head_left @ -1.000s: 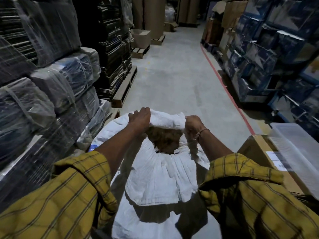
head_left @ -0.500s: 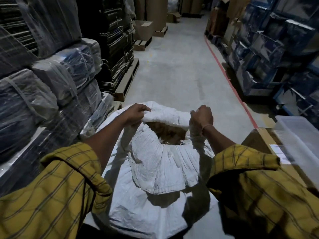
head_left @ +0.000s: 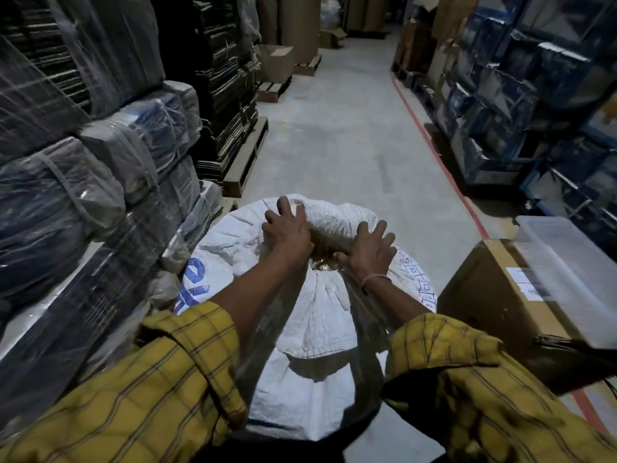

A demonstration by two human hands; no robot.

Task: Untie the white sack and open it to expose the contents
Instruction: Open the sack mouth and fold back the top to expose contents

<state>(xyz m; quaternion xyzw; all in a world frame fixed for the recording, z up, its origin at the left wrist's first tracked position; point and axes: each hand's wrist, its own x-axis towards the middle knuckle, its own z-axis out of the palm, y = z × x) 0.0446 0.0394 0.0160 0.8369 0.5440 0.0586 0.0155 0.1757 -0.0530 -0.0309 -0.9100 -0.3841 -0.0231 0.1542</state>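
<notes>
A big white woven sack (head_left: 314, 322) with blue print stands on the floor right in front of me. Its mouth is untied and its top is rolled outward into a thick rim. My left hand (head_left: 287, 232) lies over the far left part of that rim, fingers curled over the fabric. My right hand (head_left: 371, 249) holds the right part of the rim, fingers spread on top and thumb inside the opening. Between the two hands a small gap shows brownish contents (head_left: 324, 262); what they are is unclear.
Shrink-wrapped bundles (head_left: 100, 182) are stacked close on the left, on wooden pallets (head_left: 247, 162). A cardboard box (head_left: 490, 295) with a clear plastic bin (head_left: 567, 262) on it stands at the right. Blue crates (head_left: 521, 95) line the right wall behind a red floor line (head_left: 444, 165).
Both hands have moved down and closer together on the sack's rim, which is rolled lower. The opening looks narrower between them. The camera has tipped closer over the sack.
</notes>
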